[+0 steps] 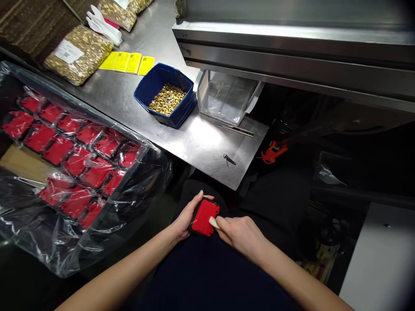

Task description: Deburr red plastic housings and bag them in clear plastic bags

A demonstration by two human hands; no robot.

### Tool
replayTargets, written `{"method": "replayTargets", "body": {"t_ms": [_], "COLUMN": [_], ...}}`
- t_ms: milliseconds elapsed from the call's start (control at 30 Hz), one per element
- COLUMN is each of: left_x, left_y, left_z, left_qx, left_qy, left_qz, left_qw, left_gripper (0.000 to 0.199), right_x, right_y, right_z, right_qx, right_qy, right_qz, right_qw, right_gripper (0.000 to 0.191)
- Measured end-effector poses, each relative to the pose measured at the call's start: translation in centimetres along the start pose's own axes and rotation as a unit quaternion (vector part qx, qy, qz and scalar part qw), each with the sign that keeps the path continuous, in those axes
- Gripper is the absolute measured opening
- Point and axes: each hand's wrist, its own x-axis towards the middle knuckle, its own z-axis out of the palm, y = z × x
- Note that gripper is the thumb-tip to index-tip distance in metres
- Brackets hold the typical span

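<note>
Above my lap, my left hand (187, 217) grips a red and black plastic part (203, 217) by its left side, thumb along the upper edge and red face up. My right hand (238, 233) comes from the right, its fingers closed on a small pale piece (214, 223). The tip of that piece is at the right edge of the red face; whether it touches cannot be made out. Part of the pale piece is hidden in my fingers.
A metal table (214, 166) holds a blue bin (183, 113) of small brass pieces, a white tray (223, 116), nail clippers (229, 159) and a thin knife (238, 129). At left, a plastic-lined crate (129, 183) contains several red parts. A metal frame (292, 56) crosses the upper right.
</note>
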Motion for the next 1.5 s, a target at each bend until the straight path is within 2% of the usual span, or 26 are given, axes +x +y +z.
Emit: {"method": "replayTargets", "body": {"t_ms": [67, 233, 367, 467, 600, 800, 933, 1067, 1233, 1333, 1500], "left_x": [0.03, 0.05, 0.14, 0.15, 0.16, 0.10, 0.01, 0.04, 0.27, 0.38, 0.30], "left_y": [0.03, 0.07, 0.11, 0.23, 0.30, 0.23, 0.30, 0.36, 0.46, 0.41, 0.33], "left_z": [0.00, 0.17, 0.41, 0.54, 0.48, 0.30, 0.53, 0.66, 0.44, 0.38, 0.57], "left_qx": [0.009, 0.002, 0.010, 0.006, 0.016, 0.023, 0.022, 0.011, -0.001, -0.013, 0.000], "left_qy": [0.009, 0.018, 0.020, 0.019, 0.020, 0.013, 0.019, 0.022, 0.017, 0.016, 0.019], "left_qz": [-0.001, -0.013, -0.009, -0.016, -0.014, -0.017, -0.016, -0.020, -0.031, -0.038, -0.020], "left_qw": [1.000, 1.000, 1.000, 1.000, 1.000, 1.000, 0.999, 1.000, 0.999, 0.999, 1.000], "left_gripper": [0.059, 0.065, 0.065, 0.065, 0.064, 0.062, 0.060, 0.059, 0.059, 0.058, 0.056], "right_x": [0.01, 0.10, 0.20, 0.30, 0.22, 0.16, 0.12, 0.13, 0.41, 0.47, 0.31], "right_y": [-0.03, 0.18, 0.08, 0.04, -0.01, 0.00, 0.01, -0.03, -0.20, -0.04, 0.22], "right_z": [-0.01, -0.24, -0.18, -0.26, -0.46, -0.35, -0.17, -0.31, -0.52, -0.50, -0.44], "right_qx": [0.003, 0.008, 0.018, 0.039, 0.030, 0.036, 0.025, 0.034, 0.022, 0.031, 0.028], "right_qy": [-0.004, 0.003, -0.002, 0.008, -0.008, 0.001, -0.008, -0.001, -0.009, 0.007, -0.012], "right_qz": [-0.008, 0.024, 0.003, 0.018, 0.017, 0.028, 0.011, 0.027, 0.001, 0.023, 0.010], "right_qw": [1.000, 1.000, 1.000, 0.999, 0.999, 0.999, 1.000, 0.999, 1.000, 0.999, 0.999], "right_gripper": [0.017, 0.017, 0.015, 0.019, 0.015, 0.017, 0.015, 0.017, 0.017, 0.020, 0.019]}}
